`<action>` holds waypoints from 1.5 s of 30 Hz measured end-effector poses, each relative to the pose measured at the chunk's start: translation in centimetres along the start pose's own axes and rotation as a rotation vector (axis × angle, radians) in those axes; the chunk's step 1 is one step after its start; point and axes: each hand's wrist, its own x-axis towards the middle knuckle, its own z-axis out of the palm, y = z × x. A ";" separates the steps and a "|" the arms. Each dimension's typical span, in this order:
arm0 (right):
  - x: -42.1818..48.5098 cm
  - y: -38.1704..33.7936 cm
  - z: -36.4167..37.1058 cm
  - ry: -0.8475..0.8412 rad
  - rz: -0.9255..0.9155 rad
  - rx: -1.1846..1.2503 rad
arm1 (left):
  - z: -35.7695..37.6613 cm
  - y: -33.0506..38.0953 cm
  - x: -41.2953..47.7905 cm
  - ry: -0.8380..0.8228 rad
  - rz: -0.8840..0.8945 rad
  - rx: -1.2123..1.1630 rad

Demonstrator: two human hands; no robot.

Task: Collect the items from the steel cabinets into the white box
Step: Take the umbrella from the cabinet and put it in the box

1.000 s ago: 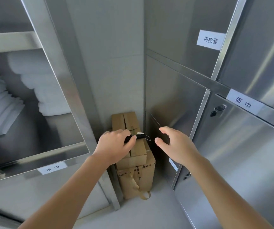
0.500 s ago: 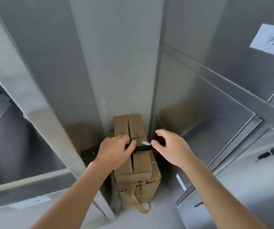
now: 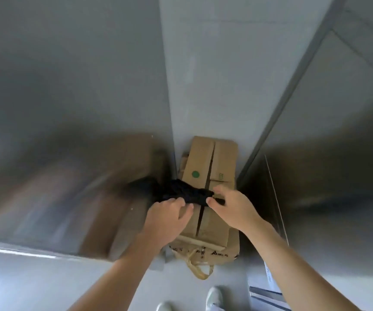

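A black, soft-looking item (image 3: 184,193) is stretched between my two hands above a stack of cardboard boxes. My left hand (image 3: 166,218) grips its left part with curled fingers. My right hand (image 3: 235,209) pinches its right end. Whether it is cloth or a bag cannot be told. A blurred steel cabinet (image 3: 57,108) fills the left side and another steel cabinet (image 3: 338,131) the right. No white box is in view.
Stacked cardboard boxes (image 3: 212,167) with a tan strap (image 3: 200,269) stand in the corner against a pale wall (image 3: 214,63), wedged between the cabinets. My shoes (image 3: 214,297) show on the grey floor at the bottom.
The view has dropped and moved closer to the boxes. The small black bundle held by my left hand is now pulled open wider between both hands; my right hand has taken hold of it.
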 end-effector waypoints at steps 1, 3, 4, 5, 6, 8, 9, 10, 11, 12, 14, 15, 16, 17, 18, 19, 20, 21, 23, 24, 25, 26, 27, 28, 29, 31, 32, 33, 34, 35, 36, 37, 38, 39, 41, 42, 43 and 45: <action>0.9 0.5 0.8 -0.025 0.001 0.017 | 0.8 -0.4 0.1 -0.013 -0.030 -0.013; 2.6 1.3 2.2 -0.060 0.003 0.045 | 2.4 -1.3 0.6 -0.022 -0.081 -0.022; 3.4 1.6 2.8 -0.069 -0.002 0.061 | 3.1 -1.6 0.8 -0.012 -0.097 -0.017; 4.2 1.9 3.3 -0.070 -0.014 0.075 | 3.7 -1.9 1.0 0.004 -0.106 -0.005; 4.9 2.2 3.7 -0.068 -0.031 0.086 | 4.2 -2.1 1.2 0.024 -0.105 0.010; 6.5 2.8 4.7 -0.066 -0.060 0.076 | 5.4 -2.8 1.8 0.040 -0.099 0.012; 7.3 3.3 5.2 -0.063 -0.073 0.052 | 5.9 -3.1 2.0 0.049 -0.104 0.004; 8.1 3.8 5.8 -0.062 -0.081 0.025 | 6.5 -3.3 2.2 0.063 -0.115 -0.007; 9.1 4.3 6.5 -0.062 -0.086 0.003 | 7.0 -3.5 2.4 0.086 -0.123 -0.018; 10.0 4.8 7.3 -0.071 -0.089 -0.013 | 7.6 -3.7 2.6 0.115 -0.126 -0.027; 11.6 5.9 9.1 -0.119 -0.075 -0.031 | 8.7 -3.9 2.6 0.139 -0.139 -0.041; 12.2 6.4 10.1 -0.138 -0.075 -0.046 | 9.2 -4.0 2.6 0.115 -0.149 -0.054; 12.7 6.9 11.1 -0.147 -0.078 -0.065 | 9.7 -4.2 2.5 0.067 -0.160 -0.056; 13.0 7.5 11.9 -0.142 -0.085 -0.085 | 10.1 -4.3 2.4 0.016 -0.166 -0.046; 13.4 8.1 12.7 -0.129 -0.098 -0.112 | 10.4 -4.5 2.2 -0.022 -0.167 -0.032; 13.7 8.6 13.4 -0.115 -0.112 -0.145 | 10.5 -4.6 2.0 -0.044 -0.164 -0.022; 14.0 8.9 13.8 -0.104 -0.118 -0.172 | 10.6 -4.7 2.0 -0.057 -0.162 -0.018; 14.3 9.0 14.1 -0.098 -0.113 -0.186 | 10.6 -4.7 1.9 -0.063 -0.162 -0.018; 14.9 9.1 14.1 -0.090 -0.094 -0.171 | 10.6 -4.6 2.1 -0.061 -0.166 -0.030; 15.1 9.1 14.0 -0.088 -0.089 -0.148 | 10.5 -4.6 2.2 -0.058 -0.171 -0.041; 15.0 9.1 13.8 -0.087 -0.086 -0.118 | 10.4 -4.5 2.2 -0.054 -0.176 -0.053; 14.8 9.2 13.5 -0.083 -0.079 -0.083 | 10.3 -4.5 2.2 -0.046 -0.180 -0.065; 14.3 9.1 13.1 -0.071 -0.066 -0.037 | 10.1 -4.3 2.3 -0.036 -0.181 -0.075; 13.6 9.0 12.7 -0.047 -0.047 0.021 | 9.8 -4.2 2.4 -0.022 -0.179 -0.079; 12.9 8.8 12.0 -0.010 -0.025 0.088 | 9.4 -3.9 2.6 -0.003 -0.175 -0.079; 11.6 7.7 10.0 0.093 0.000 0.209 | 7.9 -3.1 3.6 0.052 -0.158 -0.073; 11.0 7.0 8.6 0.144 0.000 0.255 | 6.9 -2.6 4.4 0.079 -0.139 -0.065; 10.5 6.1 6.9 0.191 -0.005 0.292 | 5.7 -1.9 5.4 0.105 -0.117 -0.054; 10.0 5.1 4.9 0.235 -0.011 0.317 | 4.2 -1.2 6.4 0.130 -0.093 -0.039; 9.6 4.0 2.7 0.278 -0.020 0.332 | 2.6 -0.3 7.5 0.155 -0.067 -0.019; 9.0 2.9 0.4 0.319 -0.032 0.344 | 0.8 0.6 8.5 0.178 -0.041 0.001; 8.5 1.9 -2.0 0.358 -0.046 0.354 | -1.2 1.5 9.4 0.202 -0.016 0.015; 7.9 0.9 -4.3 0.393 -0.058 0.360 | -3.0 2.4 10.0 0.233 0.009 0.018; 7.1 0.0 -6.4 0.424 -0.070 0.361 | -4.8 3.4 10.6 0.272 0.036 0.010; 5.7 -1.5 -10.0 0.479 -0.080 0.355 | -8.0 5.1 11.0 0.355 0.082 -0.005; 5.0 -2.2 -11.4 0.507 -0.085 0.354 | -9.4 6.0 10.8 0.391 0.099 -0.001; 4.3 -2.8 -12.5 0.528 -0.099 0.353 | -10.4 6.7 10.5 0.413 0.110 0.011; 3.1 -3.8 -13.5 0.542 -0.130 0.357 | -11.9 7.6 9.5 0.429 0.118 0.028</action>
